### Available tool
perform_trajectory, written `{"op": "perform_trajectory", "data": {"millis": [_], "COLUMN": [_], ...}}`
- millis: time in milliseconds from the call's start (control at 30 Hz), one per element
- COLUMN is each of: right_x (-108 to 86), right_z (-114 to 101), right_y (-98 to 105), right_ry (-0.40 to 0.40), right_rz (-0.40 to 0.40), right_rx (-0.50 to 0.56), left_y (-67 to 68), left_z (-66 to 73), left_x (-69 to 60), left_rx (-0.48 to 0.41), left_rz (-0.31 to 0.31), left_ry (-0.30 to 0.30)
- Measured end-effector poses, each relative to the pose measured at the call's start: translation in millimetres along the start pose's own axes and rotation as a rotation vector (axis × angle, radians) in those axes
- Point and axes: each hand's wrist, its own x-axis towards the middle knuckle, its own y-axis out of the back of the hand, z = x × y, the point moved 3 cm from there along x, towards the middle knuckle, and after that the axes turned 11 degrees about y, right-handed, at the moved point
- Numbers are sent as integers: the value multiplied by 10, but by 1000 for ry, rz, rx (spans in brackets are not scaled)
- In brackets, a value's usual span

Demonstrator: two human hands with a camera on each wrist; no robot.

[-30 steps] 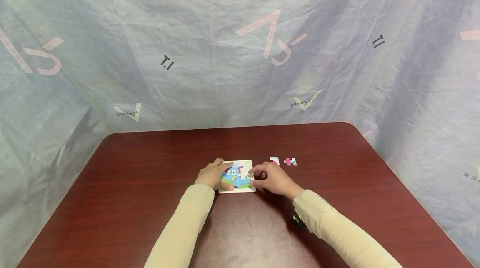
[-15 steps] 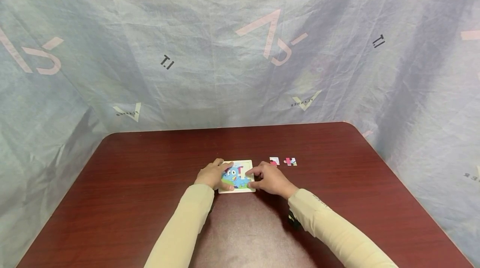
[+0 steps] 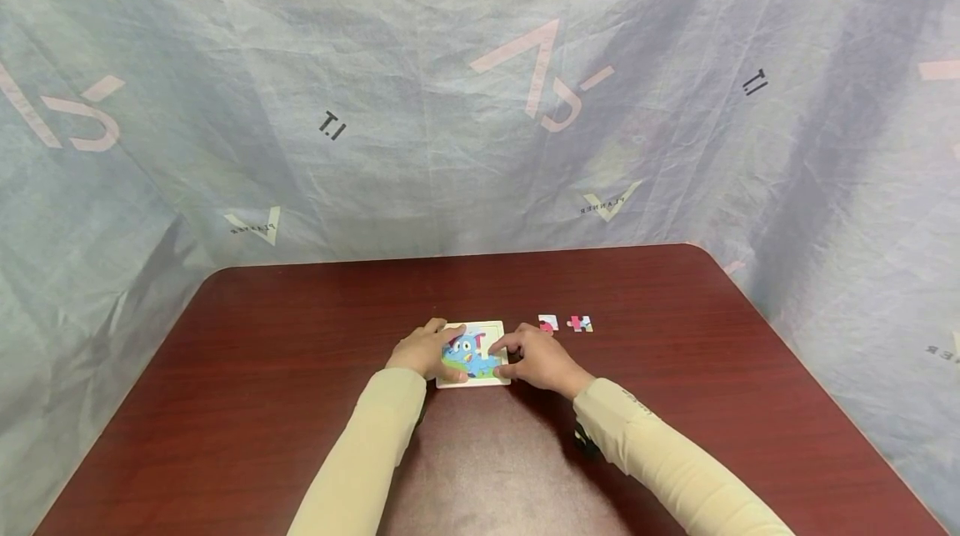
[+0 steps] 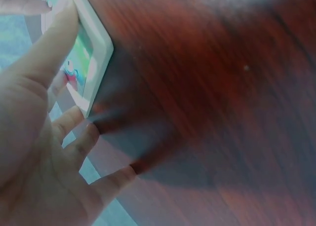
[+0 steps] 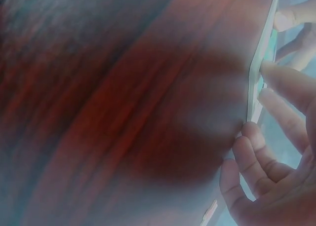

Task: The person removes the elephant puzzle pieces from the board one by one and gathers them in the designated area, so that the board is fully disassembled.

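A square jigsaw puzzle board point(image 3: 472, 383) with a pale frame and a blue cartoon animal lies on the table. Its upper right part shows bare backing. My left hand point(image 3: 420, 350) rests across the board's left side, thumb near the front edge and another finger on the picture. In the left wrist view, the other fingers of that hand point(image 4: 49, 152) spread out straight beyond the frame. My right hand point(image 3: 542, 359) holds a blue-and-green puzzle piece point(image 3: 491, 363) between thumb and index finger at the board's lower right. The right wrist view shows its remaining fingers point(image 5: 256, 169) bent beside the board.
Two loose puzzle pieces lie behind the right hand: a white-and-pink piece point(image 3: 549, 321) and a pink multicoloured piece point(image 3: 580, 323). The dark red table point(image 3: 322, 311) extends around the board. Behind it hangs a grey printed cloth point(image 3: 435, 102).
My right hand has shifted slightly left over the board, its thumb and index finger now further inside the frame. The left hand and the loose pieces have stayed put.
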Motion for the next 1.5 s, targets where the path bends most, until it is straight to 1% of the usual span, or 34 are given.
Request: {"op": "perform_trajectory", "data": {"millis": [200,300,567,733,833,867,967,1067,1100,1233,1333,1500], "right_x": [0,1,-4,6,13,14,11,3,2,-4,-9,-29], "right_z": [19,30,33,29,21,16,2,-9,-12,-24,-35,-33], "right_y": [-3,-8,-19,-24,-24,-23,-23,-23,-23,-11,9,24], "right_ry": [9,8,5,0,2,4,17,35,40,53,59,55], "right_rz": [6,8,19,24,28,32,49,62,64,73,81,71], "right_rx": [-18,-22,-25,-28,-32,-31,-30,-35,-39,-39,-37,-70], "left_y": [-2,-3,-5,-3,-10,-65,-72,-61,0,33,47,43], "left_z": [4,13,43,55,54,2,-6,-1,53,71,74,64], "left_x": [-5,-9,-9,-10,12,83,109,98,25,-18,-36,-32], "left_rx": [9,8,19,24,21,27,28,17,8,1,7,4], "left_rz": [-30,-26,7,7,1,11,3,-1,-13,-11,-9,-14], "left_ry": [23,24,3,8,20,7,19,24,42,39,37,37]}}
